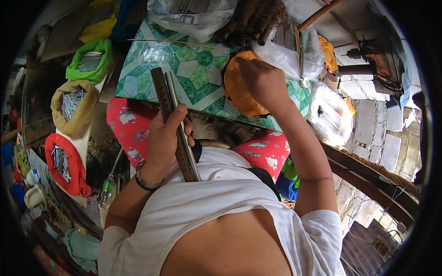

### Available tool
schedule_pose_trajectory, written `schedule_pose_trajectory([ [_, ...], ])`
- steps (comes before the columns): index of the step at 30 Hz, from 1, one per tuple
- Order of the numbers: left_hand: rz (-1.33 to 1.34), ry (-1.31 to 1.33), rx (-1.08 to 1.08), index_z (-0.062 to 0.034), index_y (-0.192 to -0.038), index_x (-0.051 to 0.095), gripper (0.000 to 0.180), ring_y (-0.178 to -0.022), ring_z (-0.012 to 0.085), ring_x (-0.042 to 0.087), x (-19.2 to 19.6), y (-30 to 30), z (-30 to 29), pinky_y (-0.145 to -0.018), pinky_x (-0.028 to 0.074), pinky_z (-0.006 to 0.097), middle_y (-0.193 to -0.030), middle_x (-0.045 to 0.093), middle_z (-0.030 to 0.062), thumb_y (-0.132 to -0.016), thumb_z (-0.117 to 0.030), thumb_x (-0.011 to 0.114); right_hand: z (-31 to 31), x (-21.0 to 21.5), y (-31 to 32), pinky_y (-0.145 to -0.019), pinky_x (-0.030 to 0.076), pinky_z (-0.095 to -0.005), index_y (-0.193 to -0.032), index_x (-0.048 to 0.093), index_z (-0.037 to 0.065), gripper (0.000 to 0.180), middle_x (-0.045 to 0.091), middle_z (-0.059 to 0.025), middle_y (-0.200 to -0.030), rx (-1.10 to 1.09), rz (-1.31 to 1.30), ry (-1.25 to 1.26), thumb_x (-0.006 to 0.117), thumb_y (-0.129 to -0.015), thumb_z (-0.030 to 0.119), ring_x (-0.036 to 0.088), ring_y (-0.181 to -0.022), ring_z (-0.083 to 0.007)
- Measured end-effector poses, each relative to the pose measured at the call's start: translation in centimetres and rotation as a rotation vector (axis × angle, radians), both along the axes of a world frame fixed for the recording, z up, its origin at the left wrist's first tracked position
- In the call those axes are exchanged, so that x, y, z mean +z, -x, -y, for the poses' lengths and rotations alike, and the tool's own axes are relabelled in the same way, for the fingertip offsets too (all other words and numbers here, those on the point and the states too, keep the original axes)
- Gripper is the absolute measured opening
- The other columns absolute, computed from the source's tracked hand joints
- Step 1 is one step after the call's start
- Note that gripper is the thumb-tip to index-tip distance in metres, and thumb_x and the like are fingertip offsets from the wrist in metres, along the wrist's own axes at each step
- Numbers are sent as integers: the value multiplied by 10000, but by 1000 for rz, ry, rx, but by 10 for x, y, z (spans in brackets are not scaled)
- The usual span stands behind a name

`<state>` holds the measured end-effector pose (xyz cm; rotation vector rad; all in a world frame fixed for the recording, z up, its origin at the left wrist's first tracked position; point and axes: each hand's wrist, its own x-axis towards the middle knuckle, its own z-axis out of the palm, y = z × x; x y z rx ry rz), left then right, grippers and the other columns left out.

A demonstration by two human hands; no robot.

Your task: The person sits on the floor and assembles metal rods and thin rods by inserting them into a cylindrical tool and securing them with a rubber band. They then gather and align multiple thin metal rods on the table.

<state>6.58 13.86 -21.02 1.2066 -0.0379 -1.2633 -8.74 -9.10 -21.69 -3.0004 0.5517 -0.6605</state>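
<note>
My left hand (169, 138) is closed around a dark brown tube (161, 87) with a row of small holes and a silvery metal rod (172, 87) lying along it. Both are tilted, their lower ends against my white shirt. My right hand (264, 85) is over an orange cloth-lined container (251, 108) on the table, fingers bent together into it. What those fingers pinch, and what lies inside the container, is hidden by the hand. Beneath the container is a table (198, 69) with a green and white patterned top.
A thin stick (175, 42) crosses the table. At its far side lie a plastic bag of metal rods (191, 14) and a bundle of dark brown tubes (246, 20). Green (90, 60), tan (73, 106) and red (68, 163) bags of metal pieces line the left; a clear bag (329, 115) sits right.
</note>
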Motion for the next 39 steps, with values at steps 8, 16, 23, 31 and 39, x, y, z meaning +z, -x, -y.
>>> schedule_pose_trajectory([
  [8,22,-3,36,-76,-1005,544,268,-517,104,554,4,-6,-8,-431,506,252,-694,544,35,-990,-313,668,-12,-14,-78,-588,590,-450,-1068,630,20,257,733,-132,-847,-252,-447,-66,657,-831,116,747,-758,-335],
  [16,-28,-1,42,-64,-1014,540,265,-625,99,585,0,-10,-10,-460,538,264,-779,534,28,-986,-284,685,-13,-19,-87,-571,586,-421,-1034,665,83,194,732,-136,-784,-268,-323,36,593,-856,107,738,-671,-313],
  [23,-60,38,49,-65,-1013,539,261,-647,101,591,-3,-11,-11,-457,550,263,-818,527,19,-981,-271,697,-15,-16,-119,-635,612,-377,-935,696,22,152,757,-140,-836,-354,-476,-1,614,-873,133,764,-746,-305],
  [31,-49,7,58,-60,-1015,544,256,-614,96,586,-3,-15,-13,-452,542,258,-783,539,25,-991,-274,682,-14,-9,-127,-777,608,-429,-977,721,8,225,756,-193,-982,-486,-521,-217,584,-898,168,755,-921,-350],
  [39,-60,-16,47,-58,-1018,542,252,-598,96,586,-4,-15,-11,-447,534,258,-755,541,29,-994,-270,676,-22,-7,-114,-938,512,-567,-1156,605,13,300,691,-316,-1084,-581,-288,-580,497,-911,150,658,-1078,-493],
])
